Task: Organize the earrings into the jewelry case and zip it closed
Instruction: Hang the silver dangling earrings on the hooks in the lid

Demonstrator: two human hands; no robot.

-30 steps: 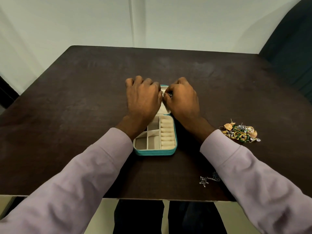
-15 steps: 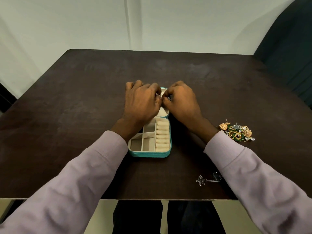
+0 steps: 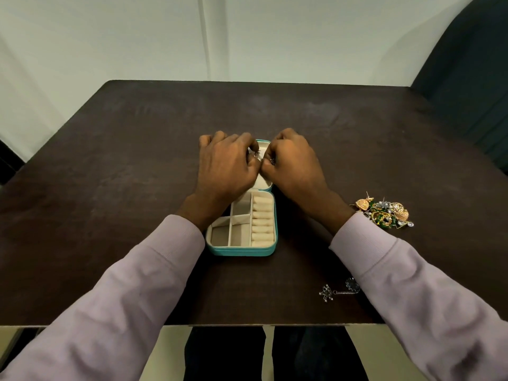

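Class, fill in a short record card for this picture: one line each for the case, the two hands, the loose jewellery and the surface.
Case: teal jewelry case, open, cream compartments showing
Left hand: over the lid half, fingers pinching a small silver earring
Right hand: over the lid half, fingers pinching the same small piece
Loose pile: gold and green earrings, right of the case
Single piece: silver chain earring, near the front edge
Surface: dark table
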